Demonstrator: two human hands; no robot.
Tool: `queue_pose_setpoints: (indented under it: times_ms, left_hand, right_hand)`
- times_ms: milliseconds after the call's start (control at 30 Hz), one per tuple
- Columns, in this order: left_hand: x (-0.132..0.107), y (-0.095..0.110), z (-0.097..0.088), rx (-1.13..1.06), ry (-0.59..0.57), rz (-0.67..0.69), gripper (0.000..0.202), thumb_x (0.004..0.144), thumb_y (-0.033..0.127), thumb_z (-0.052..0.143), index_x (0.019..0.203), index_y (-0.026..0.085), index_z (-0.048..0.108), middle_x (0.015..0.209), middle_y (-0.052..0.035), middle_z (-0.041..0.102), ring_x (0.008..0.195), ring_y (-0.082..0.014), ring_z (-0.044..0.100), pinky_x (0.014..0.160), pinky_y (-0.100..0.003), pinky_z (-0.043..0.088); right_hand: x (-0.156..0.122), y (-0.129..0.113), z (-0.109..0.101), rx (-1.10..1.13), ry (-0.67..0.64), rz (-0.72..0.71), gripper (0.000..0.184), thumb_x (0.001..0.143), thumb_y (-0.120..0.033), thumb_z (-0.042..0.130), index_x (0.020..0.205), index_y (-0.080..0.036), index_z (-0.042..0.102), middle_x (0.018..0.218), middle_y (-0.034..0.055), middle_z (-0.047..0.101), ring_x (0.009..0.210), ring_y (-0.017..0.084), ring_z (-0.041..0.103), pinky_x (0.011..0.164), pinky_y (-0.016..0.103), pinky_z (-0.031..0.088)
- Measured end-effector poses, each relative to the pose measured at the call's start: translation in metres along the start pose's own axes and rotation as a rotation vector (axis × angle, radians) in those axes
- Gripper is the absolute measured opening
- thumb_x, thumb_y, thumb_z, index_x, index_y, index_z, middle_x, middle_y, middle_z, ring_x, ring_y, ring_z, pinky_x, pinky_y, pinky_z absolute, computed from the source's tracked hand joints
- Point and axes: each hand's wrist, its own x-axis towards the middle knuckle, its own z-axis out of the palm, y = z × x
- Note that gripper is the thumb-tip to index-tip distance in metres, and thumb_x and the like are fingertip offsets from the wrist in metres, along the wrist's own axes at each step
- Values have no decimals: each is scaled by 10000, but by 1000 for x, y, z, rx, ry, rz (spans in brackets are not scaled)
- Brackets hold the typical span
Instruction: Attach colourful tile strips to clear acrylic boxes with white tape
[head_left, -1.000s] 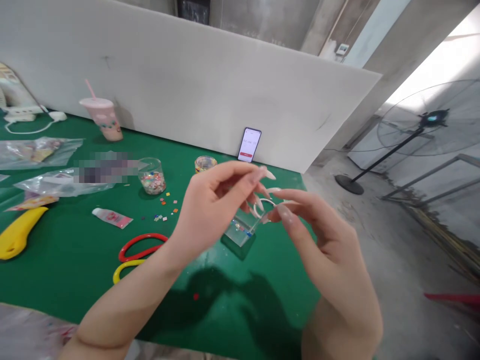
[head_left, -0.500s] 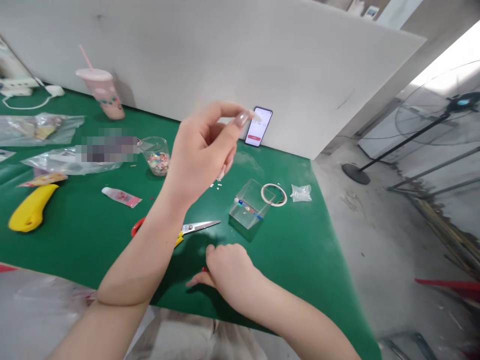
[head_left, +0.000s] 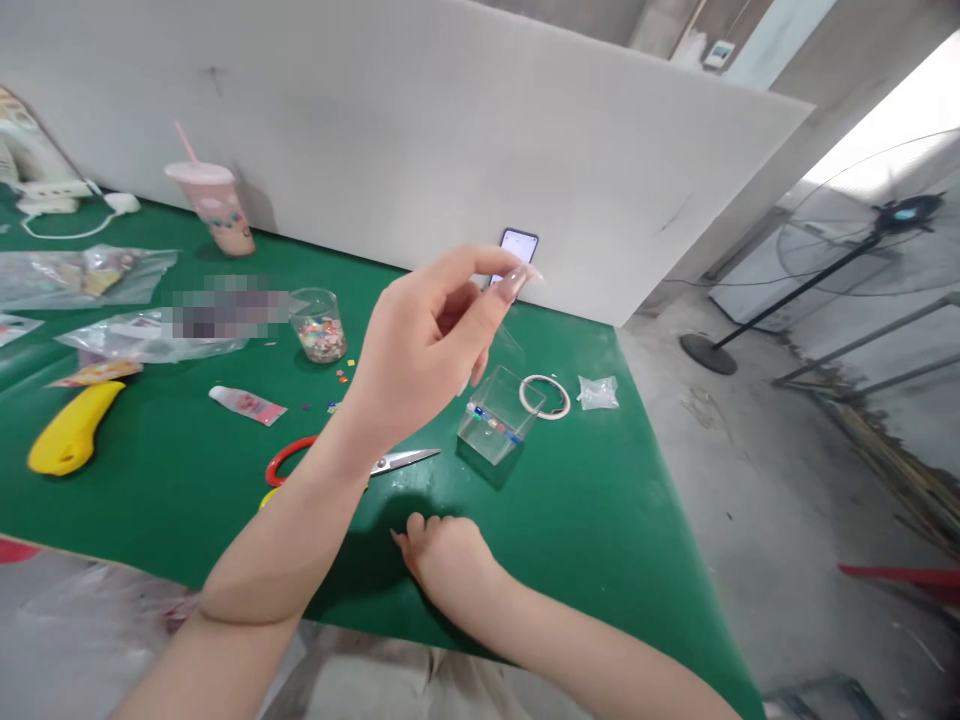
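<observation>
My left hand (head_left: 442, 325) is raised over the table, thumb and forefinger pinched together; whatever lies between the tips is too small to make out. Lower down, my right hand (head_left: 454, 560) is closed near the front of the table, its fingers curled under and their contents hidden. A clear square box (head_left: 499, 415) with a colourful band of beads or gems across it is just beyond my right hand. Scissors (head_left: 401, 461) with red and yellow handles lie partly behind my left forearm.
On the green table (head_left: 585, 540) are a glitter-filled clear cup (head_left: 322, 340), a small tube (head_left: 247, 404), a yellow cutter (head_left: 75, 430), a white ring (head_left: 545, 397) and a small clear packet (head_left: 598, 392). A tumbler (head_left: 217, 205) and phone (head_left: 519, 243) stand by the white board.
My left hand has moved slightly down and right in view, still pinched. My right thumb has drawn in, and a red bit seen by it is now hidden. The view has shifted slightly.
</observation>
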Motion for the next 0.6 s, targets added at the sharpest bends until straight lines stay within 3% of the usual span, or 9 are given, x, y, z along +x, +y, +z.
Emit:
queue_pose_setpoints:
  times_ms: [133, 167, 233, 267, 333, 367, 467, 500, 600]
  left_hand:
    - [-3, 3, 0, -5, -32, 43, 117, 1015, 196, 655, 956, 218, 753, 503, 106, 502, 354, -60, 426, 380, -238, 361]
    - [-4, 4, 0, 7, -37, 49, 122, 1024, 198, 649, 959, 222, 749, 512, 105, 511, 363, -63, 436, 393, -244, 374]
    - [-5, 5, 2, 25, -2, 99, 160, 1053, 240, 639, 923, 238, 732, 528, 97, 509, 392, -71, 449, 415, -265, 375]
    - [-6, 7, 2, 35, 42, 138, 213, 1068, 272, 633, 869, 247, 703, 547, 90, 505, 415, -77, 446, 432, -281, 373]
    - [-7, 9, 4, 90, 169, 230, 328, 1102, 319, 597, 779, 262, 599, 597, 73, 476, 482, -102, 439, 486, -315, 377]
    - [-8, 11, 5, 148, 218, 294, 347, 1117, 328, 568, 775, 269, 559, 631, 62, 481, 527, -120, 453, 527, -332, 397]
    - [-11, 18, 5, 334, 236, 496, 187, 1105, 359, 562, 934, 300, 613, 774, 33, 621, 712, -178, 581, 692, -401, 496]
    - [-12, 21, 4, 377, 194, 545, 109, 1073, 389, 612, 1027, 299, 654, 861, 10, 685, 803, -202, 632, 761, -430, 527]
    - [-17, 28, -1, 450, 5, 568, 256, 974, 403, 779, 1179, 262, 721, 1131, -81, 730, 1054, -285, 687, 951, -510, 586]
  right_hand:
    - [-3, 29, -48, 484, 12, 31, 245, 1063, -393, 674, 1059, -151, 707, 934, 14, 734, 754, 139, 708, 704, 311, 630]
    - [-5, 35, -65, 612, 54, 32, 325, 1106, -415, 585, 921, -161, 668, 779, -24, 674, 640, 115, 654, 637, 278, 596]
    - [-8, 44, -101, 869, 151, 17, 584, 1167, -533, 224, 717, -239, 451, 536, -79, 439, 437, 100, 487, 472, 242, 494]
    - [-11, 47, -119, 982, 213, 5, 613, 1138, -606, 79, 698, -273, 345, 494, -96, 323, 377, 99, 395, 398, 237, 424]
    - [-16, 48, -151, 1163, 340, -27, 635, 1073, -698, -46, 697, -290, 262, 507, -104, 254, 349, 88, 273, 348, 233, 333]
    - [-20, 47, -163, 1233, 392, -54, 651, 1059, -729, -34, 691, -287, 271, 509, -104, 255, 340, 81, 239, 334, 229, 298]
    - [-31, 39, -184, 1628, 603, -204, 565, 1103, -623, 416, 678, -252, 420, 524, -100, 305, 361, 59, 230, 339, 203, 204]
    - [-34, 36, -186, 1707, 674, -239, 519, 1096, -551, 511, 681, -244, 467, 534, -90, 327, 380, 62, 248, 344, 203, 184]
    - [-42, 30, -182, 1732, 832, -232, 490, 1082, -542, 578, 696, -241, 553, 564, -59, 416, 432, 81, 305, 358, 221, 211]
